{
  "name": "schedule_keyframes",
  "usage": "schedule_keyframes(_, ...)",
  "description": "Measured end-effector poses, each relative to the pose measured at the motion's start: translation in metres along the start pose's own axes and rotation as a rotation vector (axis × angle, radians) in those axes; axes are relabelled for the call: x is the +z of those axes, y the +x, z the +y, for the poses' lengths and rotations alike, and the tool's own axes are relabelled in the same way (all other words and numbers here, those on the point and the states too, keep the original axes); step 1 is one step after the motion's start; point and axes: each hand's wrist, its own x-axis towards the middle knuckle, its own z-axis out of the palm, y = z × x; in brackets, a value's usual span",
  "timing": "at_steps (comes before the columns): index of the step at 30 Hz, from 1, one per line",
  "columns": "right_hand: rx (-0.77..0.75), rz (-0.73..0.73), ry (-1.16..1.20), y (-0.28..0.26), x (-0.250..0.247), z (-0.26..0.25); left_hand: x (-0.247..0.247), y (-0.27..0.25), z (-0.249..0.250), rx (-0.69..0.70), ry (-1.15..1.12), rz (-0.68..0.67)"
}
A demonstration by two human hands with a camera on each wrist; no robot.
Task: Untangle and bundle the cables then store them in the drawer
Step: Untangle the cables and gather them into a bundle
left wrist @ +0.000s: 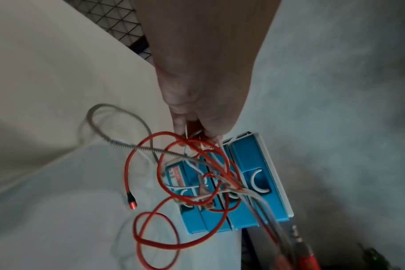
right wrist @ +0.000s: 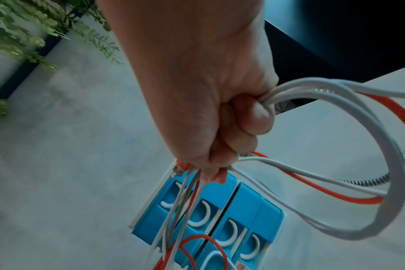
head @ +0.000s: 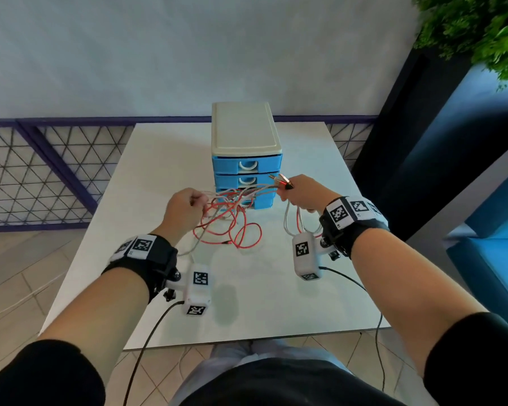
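At the left of the white table (head: pixel 106 218) the left hand (head: pixel 182 210) was raised above the surface, its fingers curled and pinching several strands of the tangled cables (head: pixel 232 212). The tangle, made of red, white and metal-braided leads, hung between the two hands in front of the blue drawer unit (head: pixel 245 159), with red loops trailing down onto the tabletop below it. One red cable end (left wrist: pixel 131 202) hung free near the table surface in the left wrist view. The drawer unit stood on the table behind the cables, near its far edge, with a pale top and its blue drawers closed as far as could be seen. To the right, the right hand (head: pixel 301 193) was closed in a fist around a gathered bunch of the cables, with connector ends (head: pixel 282 181) protruding above the fist and white and red loops (right wrist: pixel 349 164) hanging beneath it. A green plant (head: pixel 475 30) stood at the far right.
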Motion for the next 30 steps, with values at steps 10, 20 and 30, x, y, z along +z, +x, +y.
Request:
schedule_keyframes(10, 0.066, 0.235, -0.197, 0.011, 0.016, 0.020, -0.002, -0.005, 0.006, 0.104, -0.257, -0.046)
schedule_keyframes(20, 0.010, 0.304, -0.192, 0.011, 0.023, 0.014, -0.010, -0.019, 0.004, 0.120, 0.236, -0.260)
schedule_keyframes(30, -0.094, 0.276, -0.060, 0.010, 0.007, 0.009, -0.014, -0.004, -0.011, 0.149, 0.428, -0.165)
